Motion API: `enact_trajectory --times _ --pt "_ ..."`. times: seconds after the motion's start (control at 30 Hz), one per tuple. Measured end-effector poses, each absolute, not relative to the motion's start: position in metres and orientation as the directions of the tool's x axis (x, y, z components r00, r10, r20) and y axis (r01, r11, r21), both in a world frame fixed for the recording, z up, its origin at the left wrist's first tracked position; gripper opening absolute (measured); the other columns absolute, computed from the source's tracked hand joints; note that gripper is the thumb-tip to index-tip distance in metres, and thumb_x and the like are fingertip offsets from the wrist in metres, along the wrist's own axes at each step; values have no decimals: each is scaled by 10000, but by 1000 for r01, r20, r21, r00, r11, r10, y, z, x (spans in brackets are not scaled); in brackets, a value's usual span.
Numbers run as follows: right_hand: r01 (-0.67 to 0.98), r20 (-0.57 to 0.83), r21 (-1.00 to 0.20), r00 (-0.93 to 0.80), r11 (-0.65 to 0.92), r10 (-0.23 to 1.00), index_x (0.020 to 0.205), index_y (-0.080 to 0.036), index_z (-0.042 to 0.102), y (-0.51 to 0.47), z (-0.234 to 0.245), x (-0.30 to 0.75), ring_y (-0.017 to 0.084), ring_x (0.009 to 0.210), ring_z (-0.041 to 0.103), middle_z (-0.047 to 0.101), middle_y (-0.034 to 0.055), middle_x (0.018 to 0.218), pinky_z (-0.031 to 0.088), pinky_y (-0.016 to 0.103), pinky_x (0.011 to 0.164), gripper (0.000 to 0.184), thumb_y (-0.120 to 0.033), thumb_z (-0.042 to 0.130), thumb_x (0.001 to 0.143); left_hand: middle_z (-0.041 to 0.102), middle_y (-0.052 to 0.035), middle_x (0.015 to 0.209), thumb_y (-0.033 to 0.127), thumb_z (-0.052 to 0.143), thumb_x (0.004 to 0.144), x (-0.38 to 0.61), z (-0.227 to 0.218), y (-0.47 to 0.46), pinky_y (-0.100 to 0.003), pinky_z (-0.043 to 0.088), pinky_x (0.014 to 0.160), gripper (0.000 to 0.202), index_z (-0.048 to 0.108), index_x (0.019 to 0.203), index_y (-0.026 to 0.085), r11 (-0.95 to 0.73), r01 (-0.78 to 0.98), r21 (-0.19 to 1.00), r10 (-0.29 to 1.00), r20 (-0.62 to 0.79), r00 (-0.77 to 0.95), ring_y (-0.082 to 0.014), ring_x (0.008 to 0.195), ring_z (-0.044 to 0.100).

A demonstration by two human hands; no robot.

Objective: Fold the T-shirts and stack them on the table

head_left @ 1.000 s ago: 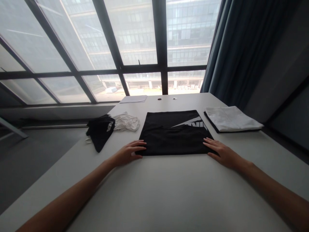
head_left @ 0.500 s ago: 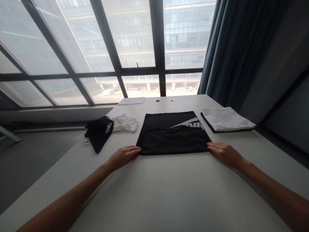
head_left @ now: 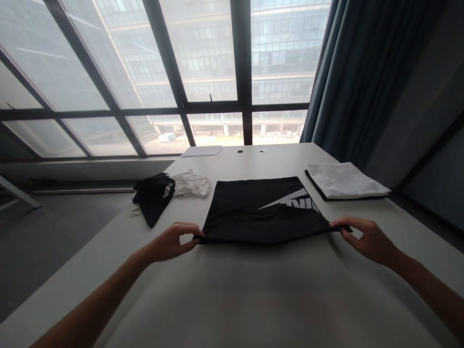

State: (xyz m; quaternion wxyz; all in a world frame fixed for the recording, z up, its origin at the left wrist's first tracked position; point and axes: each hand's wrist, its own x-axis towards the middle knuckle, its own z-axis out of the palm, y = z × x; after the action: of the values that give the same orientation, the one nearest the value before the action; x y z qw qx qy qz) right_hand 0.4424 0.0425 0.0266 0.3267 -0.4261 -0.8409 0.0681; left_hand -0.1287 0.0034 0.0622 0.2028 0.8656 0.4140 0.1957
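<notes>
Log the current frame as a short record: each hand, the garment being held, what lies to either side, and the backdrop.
Left hand: pinching near left corner of black garment
Right hand: pinching its near right corner
Garment: folded, near edge raised off white table, pale print partly covered
Left side: black cloth with lettering, crumpled white cloth
Right side: folded white fabric on black fabric
Backdrop: windows, dark curtain

**Only partly legible**

The folded black garment [head_left: 244, 194] carries large white block letters [head_left: 303, 203] — cut off by the fold, seemingly N and I — beside a slanting white stripe [head_left: 290, 196]. On the crumpled black garment [head_left: 154, 195], small white lettering [head_left: 168, 189] is unreadable.
</notes>
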Motion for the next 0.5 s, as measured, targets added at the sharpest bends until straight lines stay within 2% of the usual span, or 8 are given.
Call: enact_trajectory --times 0.13,0.23,0.37,0.5 --pt "660 533 -484 -297 574 792 928 -247 729 28 38 447 242 855 726 759 38 917 599 337 779 152 -286 592 875 729 -60 875 315 606 939 -136 74 -3 -255 531 769 180 704 937 165 -515 586 625 817 150 557 -178 793 675" --pt "647 585 -556 -141 522 799 915 -264 726 31 47 447 250 782 713 748 48 875 600 344 684 142 -340 620 857 732 -67 871 421 644 897 -139 78 4 -275 549 720 269 729 911 165 -452 516 727 867 222 446 -211 789 677" --pt "630 614 -623 27 463 789 982 -249 733 65 66 430 269 869 709 748 64 938 584 382 783 205 -353 616 851 737 -65 840 541 693 809 -133 80 37 -308 552 695 405 763 911 156 -341 544 767 940 286 186 -238 778 674" --pt "595 568 -684 72 422 820 1040 -190 733 131 65 407 240 874 704 751 77 962 563 351 805 291 -336 609 821 763 -77 938 568 677 789 -122 72 88 -362 536 837 487 763 997 136 -260 573 777 955 294 36 -275 913 681"
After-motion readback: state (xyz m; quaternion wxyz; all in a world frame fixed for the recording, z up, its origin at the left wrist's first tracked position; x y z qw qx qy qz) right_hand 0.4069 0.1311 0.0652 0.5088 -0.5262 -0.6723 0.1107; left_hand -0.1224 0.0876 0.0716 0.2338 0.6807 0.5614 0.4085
